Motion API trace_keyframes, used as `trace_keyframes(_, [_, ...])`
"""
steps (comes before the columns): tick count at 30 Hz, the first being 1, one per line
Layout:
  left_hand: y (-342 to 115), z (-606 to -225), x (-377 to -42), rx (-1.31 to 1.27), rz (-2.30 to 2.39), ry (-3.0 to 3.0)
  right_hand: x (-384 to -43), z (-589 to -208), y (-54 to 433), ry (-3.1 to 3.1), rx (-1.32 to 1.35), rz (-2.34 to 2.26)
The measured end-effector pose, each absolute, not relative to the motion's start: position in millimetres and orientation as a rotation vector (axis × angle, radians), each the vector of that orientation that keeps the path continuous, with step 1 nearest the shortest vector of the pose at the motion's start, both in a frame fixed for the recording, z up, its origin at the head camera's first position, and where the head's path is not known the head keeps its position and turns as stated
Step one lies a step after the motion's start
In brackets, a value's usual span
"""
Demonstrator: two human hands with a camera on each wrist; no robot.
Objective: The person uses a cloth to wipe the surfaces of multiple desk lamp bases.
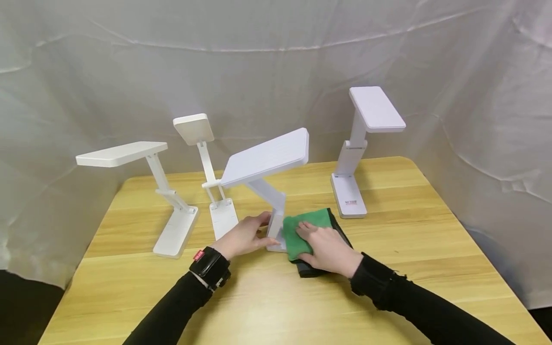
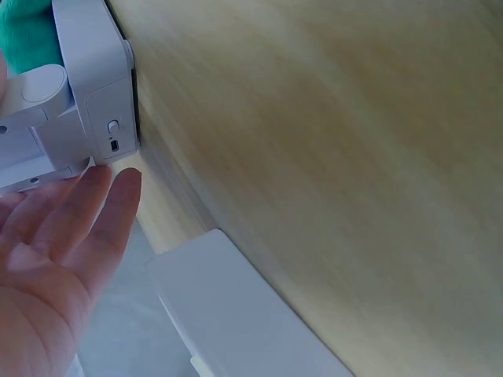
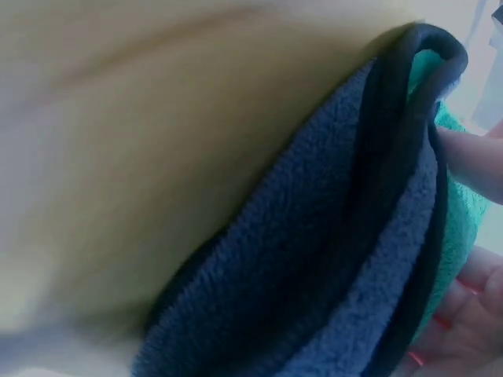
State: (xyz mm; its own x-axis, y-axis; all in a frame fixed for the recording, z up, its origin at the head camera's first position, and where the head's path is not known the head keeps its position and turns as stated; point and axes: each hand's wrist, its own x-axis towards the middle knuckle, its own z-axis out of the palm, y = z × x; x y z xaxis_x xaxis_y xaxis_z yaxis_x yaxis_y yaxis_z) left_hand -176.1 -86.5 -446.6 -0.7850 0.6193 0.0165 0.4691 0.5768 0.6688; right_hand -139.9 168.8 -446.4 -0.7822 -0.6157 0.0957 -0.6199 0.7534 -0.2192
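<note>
A white desk lamp (image 1: 268,157) with a tilted head and folding arm stands mid-table. My left hand (image 1: 247,235) holds it low at the base, thumb on the near side and fingers on the far side. In the left wrist view, fingertips touch the lamp base (image 2: 98,78) beside its switch and port. My right hand (image 1: 326,247) grips a folded cloth (image 1: 297,239), green on one face with dark edging, against the right side of that base. The right wrist view shows the cloth's dark grey-blue fleecy face (image 3: 314,236); part of the base is hidden under it.
Two more white lamps, one at the far left (image 1: 120,154) and one behind it (image 1: 194,129), stand left of my hands. Another white lamp (image 1: 376,109) stands at the back right. Pale fabric (image 1: 267,72) hangs around the wooden table (image 1: 414,230).
</note>
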Motion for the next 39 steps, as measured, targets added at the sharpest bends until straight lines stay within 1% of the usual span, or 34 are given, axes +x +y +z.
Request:
trace_keyframes(6, [-87.2, -446.4, -175.4, 0.897, 1.010, 2.584, -140.6, -447.2, 153.8, -2.881, 1.182, 0.366])
trace_keyframes(13, [-85.6, -447.2, -175.1, 0.911, 1.002, 2.595, -131.5, -448.8, 175.4, -2.896, 1.229, 0.480])
trace_keyframes(18, [-85.5, -447.0, -175.0, 0.901, 1.012, 2.599, -129.4, -447.6, 195.5, -2.936, 1.151, 0.638])
trace_keyframes(23, [-86.5, -445.3, -175.1, 0.895, 1.021, 2.598, -130.7, -447.2, 206.1, -2.946, 1.023, 0.582])
trace_keyframes(31, [-85.9, -444.4, -175.9, 0.896, 1.006, 2.588, -140.3, -446.2, 184.6, -2.944, 1.006, 0.420])
trace_keyframes(39, [-85.8, -443.2, -174.8, 0.882, 1.011, 2.574, -144.9, -445.5, 162.5, -2.929, 1.102, 0.471])
